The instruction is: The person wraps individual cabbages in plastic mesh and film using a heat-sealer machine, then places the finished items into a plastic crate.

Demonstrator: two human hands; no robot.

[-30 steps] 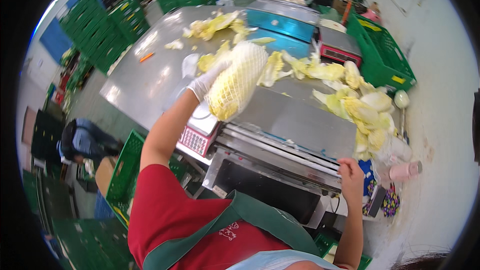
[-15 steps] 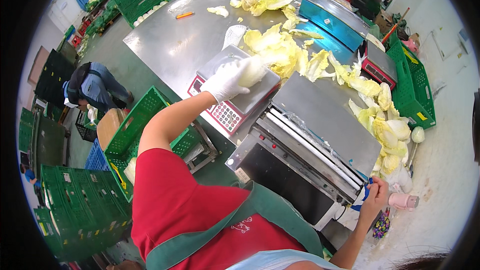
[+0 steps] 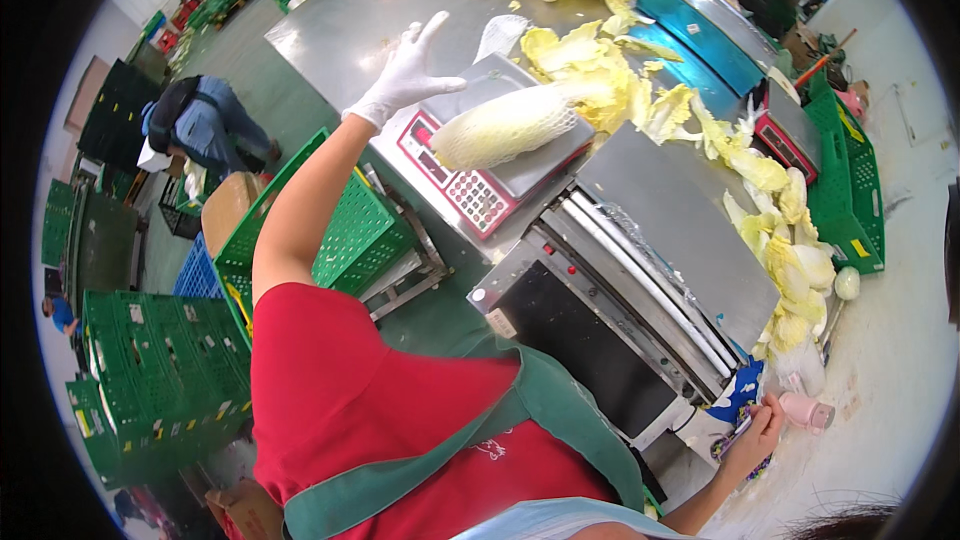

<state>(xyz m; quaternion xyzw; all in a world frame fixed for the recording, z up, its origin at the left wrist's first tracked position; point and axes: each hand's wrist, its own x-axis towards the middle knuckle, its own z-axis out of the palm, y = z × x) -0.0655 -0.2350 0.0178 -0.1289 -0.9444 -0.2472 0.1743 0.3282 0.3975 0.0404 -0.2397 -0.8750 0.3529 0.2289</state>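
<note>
A pale napa cabbage in a white foam net [image 3: 505,130] lies tilted across the tray of a red-and-white scale [image 3: 492,208]. My left hand [image 3: 410,75], in a white glove, is raised beside the cabbage's left end. Its fingers are spread and nothing is in them. Past the scale lies an empty white foam net [image 3: 502,37]. My bare right hand [image 3: 757,437] is at the lower right with its fingers closed. A thin, silvery object shows at the fingertips, too small to name. Close by are a blue cloth [image 3: 738,390] and a pink bottle [image 3: 808,413].
A wrapping machine [image 3: 590,330] with rollers stands right of the scale. Loose yellow cabbage leaves [image 3: 590,60] litter the steel table [image 3: 330,30]. Green crates [image 3: 365,235] stand left, another [image 3: 845,180] at far right. A person [image 3: 215,120] bends over at the left.
My left hand has let go of the netted cabbage, leaving it on the scale, and moved up and left with fingers spreading. My right hand has moved lower, away from the blue cloth.
</note>
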